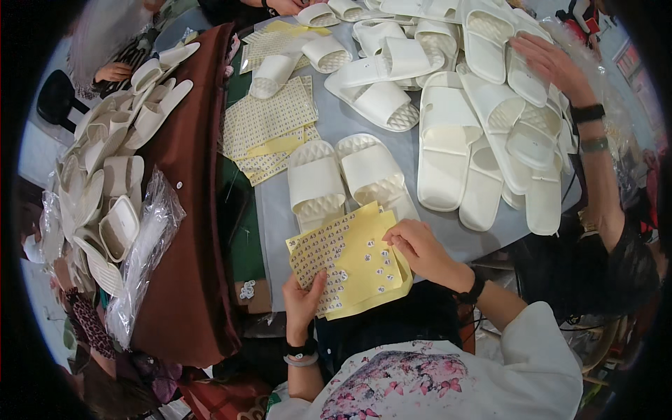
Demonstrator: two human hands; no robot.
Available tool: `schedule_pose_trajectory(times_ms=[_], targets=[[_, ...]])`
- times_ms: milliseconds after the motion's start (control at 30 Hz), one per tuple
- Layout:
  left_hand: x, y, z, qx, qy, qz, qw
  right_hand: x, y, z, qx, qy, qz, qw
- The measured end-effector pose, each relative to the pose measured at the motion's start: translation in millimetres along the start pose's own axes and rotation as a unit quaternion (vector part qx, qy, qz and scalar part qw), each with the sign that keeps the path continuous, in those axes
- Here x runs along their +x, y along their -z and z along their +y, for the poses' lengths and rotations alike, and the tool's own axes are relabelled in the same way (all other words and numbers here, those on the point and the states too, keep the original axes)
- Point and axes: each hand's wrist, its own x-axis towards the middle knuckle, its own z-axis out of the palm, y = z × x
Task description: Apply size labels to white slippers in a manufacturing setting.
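Observation:
My left hand (302, 302) grips the lower left corner of a stack of yellow sticker sheets (348, 266) covered with small round labels. My right hand (418, 246) rests on the sheets' right edge, fingertips pinched at a label. Just beyond the sheets, a pair of cream slippers (346, 176) lies side by side on the grey table (455, 241).
More sticker sheets (269, 124) lie at the table's left. Several cream slippers (490, 105) pile up at the right, where another person's hand (553, 64) touches them. A heap of slippers (112, 175) and a clear plastic bag (143, 259) lie on brown cloth at left.

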Motion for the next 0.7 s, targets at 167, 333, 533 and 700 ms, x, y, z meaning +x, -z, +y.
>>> schedule_pose_trajectory(times_ms=[167,333,533,700], targets=[[-0.9,1.1,-5.0,-0.014,0.011,0.010,1.000,-5.0,-0.9,-40.2,-0.070,0.031,0.062,0.995],[-0.2,0.8,-2.2,-0.017,0.014,-0.001,1.000,-8.0,-11.3,-50.4,-0.172,0.032,0.073,0.982],[0.8,3.0,-3.0,0.007,0.026,-0.003,1.000,-12.4,-8.8,-25.0,-0.122,-0.031,0.048,0.991],[-0.1,0.7,-3.2,-0.026,0.015,0.001,1.000,-9.8,-11.0,-27.1,-0.158,-0.029,0.028,0.987]])
